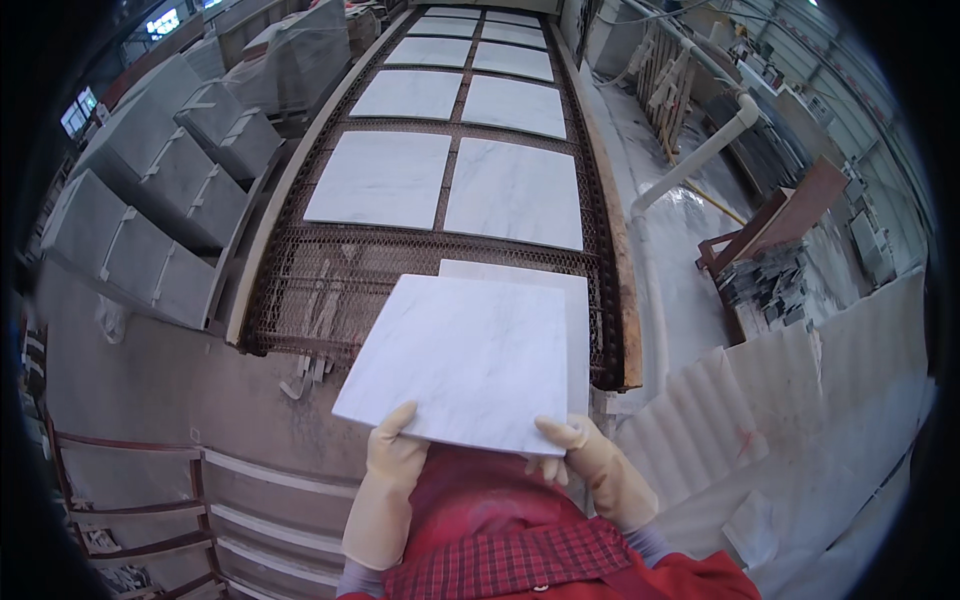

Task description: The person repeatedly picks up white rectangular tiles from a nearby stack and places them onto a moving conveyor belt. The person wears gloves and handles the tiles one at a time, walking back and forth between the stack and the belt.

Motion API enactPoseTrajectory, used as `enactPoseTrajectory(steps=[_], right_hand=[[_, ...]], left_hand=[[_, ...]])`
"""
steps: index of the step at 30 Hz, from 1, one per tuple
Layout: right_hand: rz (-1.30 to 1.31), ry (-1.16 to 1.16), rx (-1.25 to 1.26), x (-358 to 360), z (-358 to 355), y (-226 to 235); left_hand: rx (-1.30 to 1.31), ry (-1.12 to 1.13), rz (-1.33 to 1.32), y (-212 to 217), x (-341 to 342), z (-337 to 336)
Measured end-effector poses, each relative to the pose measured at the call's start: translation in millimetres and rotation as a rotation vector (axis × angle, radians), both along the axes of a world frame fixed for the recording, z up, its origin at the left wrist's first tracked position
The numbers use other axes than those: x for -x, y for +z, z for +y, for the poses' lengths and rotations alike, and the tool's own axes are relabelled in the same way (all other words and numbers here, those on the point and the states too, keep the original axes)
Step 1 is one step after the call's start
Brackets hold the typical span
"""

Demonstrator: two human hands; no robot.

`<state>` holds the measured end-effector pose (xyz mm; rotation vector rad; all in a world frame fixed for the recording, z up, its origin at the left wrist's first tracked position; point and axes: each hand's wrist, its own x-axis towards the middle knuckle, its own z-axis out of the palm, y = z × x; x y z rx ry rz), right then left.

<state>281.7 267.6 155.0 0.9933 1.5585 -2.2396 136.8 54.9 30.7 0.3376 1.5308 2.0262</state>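
Both hands wear cream rubber gloves. My left hand point(393, 450) grips the near left corner area of a white marble tile point(465, 360), thumb on top. At its near right corner, my right hand point(585, 455) is closed on the same tile, with the thumb above and fingers below the edge. The tile is held flat in front of my body, over the near end of a mesh conveyor point(300, 290). Partly hidden under it, a second white tile point(577, 330) shows along its right and far edges; I cannot tell if the two touch.
Pairs of white tiles point(380, 178) lie in two rows along the conveyor. Wrapped stacks of slabs point(130, 240) stand left of it. A pale pipe point(700, 155) runs along the right side. White slats on a rack point(280, 520) are at lower left, foam sheeting point(700, 410) at right.
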Motion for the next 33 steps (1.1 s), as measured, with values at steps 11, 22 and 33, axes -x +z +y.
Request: enactPoseTrajectory(steps=[11, 22, 33], right_hand=[[0.044, 0.28, 0.211, 104, -19, -48], [0.023, 0.397, 0.105, 177, -40, -85], [-0.096, 0.468, 0.048, 188, -64, -123]], left_hand=[[-0.199, 0.343, -0.213, 25, 79, -52], [-0.13, 0.549, -0.268, 0, 146, -61], [-0.142, 0.65, -0.407, -36, 166, -74]])
